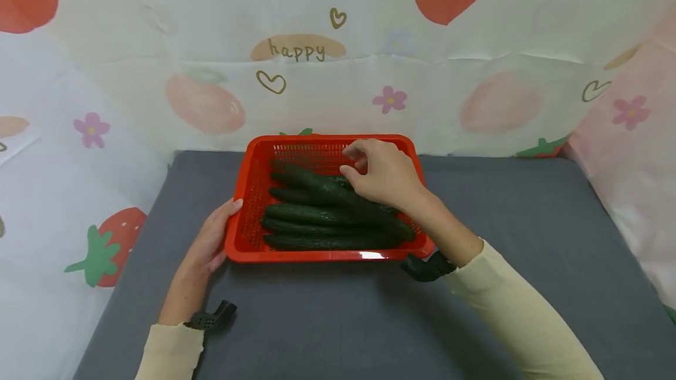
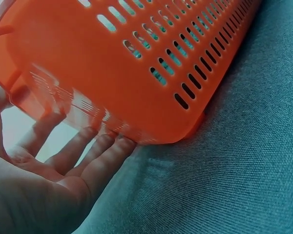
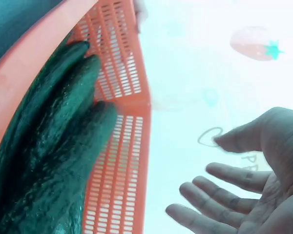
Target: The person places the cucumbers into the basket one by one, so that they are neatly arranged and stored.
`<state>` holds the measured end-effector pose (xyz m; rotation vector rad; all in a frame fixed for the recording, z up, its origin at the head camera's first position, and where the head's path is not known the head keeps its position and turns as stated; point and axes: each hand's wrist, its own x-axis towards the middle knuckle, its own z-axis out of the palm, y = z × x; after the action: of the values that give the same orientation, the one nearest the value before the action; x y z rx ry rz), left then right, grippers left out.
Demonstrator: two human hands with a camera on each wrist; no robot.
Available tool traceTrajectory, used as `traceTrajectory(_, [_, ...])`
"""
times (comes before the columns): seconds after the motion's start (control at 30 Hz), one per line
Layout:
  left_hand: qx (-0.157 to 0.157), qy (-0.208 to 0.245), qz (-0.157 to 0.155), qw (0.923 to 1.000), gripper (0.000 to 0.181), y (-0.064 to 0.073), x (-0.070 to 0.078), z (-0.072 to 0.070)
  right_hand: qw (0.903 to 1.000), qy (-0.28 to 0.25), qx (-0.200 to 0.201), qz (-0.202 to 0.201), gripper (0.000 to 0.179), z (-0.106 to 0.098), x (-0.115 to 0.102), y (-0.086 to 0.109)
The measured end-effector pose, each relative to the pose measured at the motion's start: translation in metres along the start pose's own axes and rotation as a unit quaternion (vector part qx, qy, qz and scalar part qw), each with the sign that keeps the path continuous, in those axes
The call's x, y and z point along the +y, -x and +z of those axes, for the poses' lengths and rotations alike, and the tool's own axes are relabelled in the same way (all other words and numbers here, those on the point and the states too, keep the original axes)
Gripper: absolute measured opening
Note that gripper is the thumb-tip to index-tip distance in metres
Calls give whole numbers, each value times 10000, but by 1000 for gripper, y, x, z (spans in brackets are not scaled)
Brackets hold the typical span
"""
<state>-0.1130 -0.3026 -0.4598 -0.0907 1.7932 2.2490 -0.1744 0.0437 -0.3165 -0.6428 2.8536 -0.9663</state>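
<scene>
A red plastic basket [image 1: 327, 256] with slotted walls holds several dark green cucumbers [image 1: 317, 214]. One cucumber lies slantwise across the others, which are side by side. My left hand [image 1: 213, 236] grips the basket at its left end, thumb over the rim. In the left wrist view, the fingertips [image 2: 124, 141] press against the basket's outer wall [image 2: 102, 73]. Above the back right of the basket hovers my right hand [image 1: 388, 172], holding nothing. Its fingers [image 3: 200, 222] are loosely spread in the right wrist view, apart from the cucumbers [image 3: 53, 161].
A grey cloth [image 1: 338, 321] covers the table under the basket. Close behind it hangs a pale curtain [image 1: 317, 104] printed with strawberries, flowers and hearts, which also runs along both sides. Dark wrist straps [image 1: 211, 315] sit near the sleeve cuffs.
</scene>
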Motion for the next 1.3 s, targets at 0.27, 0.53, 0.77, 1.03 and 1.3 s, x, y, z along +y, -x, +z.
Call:
traceTrajectory(0.27, [52, -93, 19, 9999, 32, 1, -1, 0, 9996, -108, -77, 248, 38, -10, 12, 12])
traceTrajectory(0.53, [-37, -68, 49, 10000, 31, 1, -3, -1, 9990, -377, -132, 177, 39, -8, 28, 27])
traceTrajectory(0.77, [-91, -53, 107, 9999, 32, 0, -2, -4, 9982, -549, -119, 228, 39, -9, 37, 37])
traceTrajectory(1.03, [-132, -218, 206, 9995, 46, -1, -3, -2, 9980, -623, 37, 125, 38, -14, 43, 48])
traceTrajectory(1.3, [-180, -196, 309, 9992, 36, -2, -3, -1, 9972, -584, 30, 465, 41, -17, 55, 60])
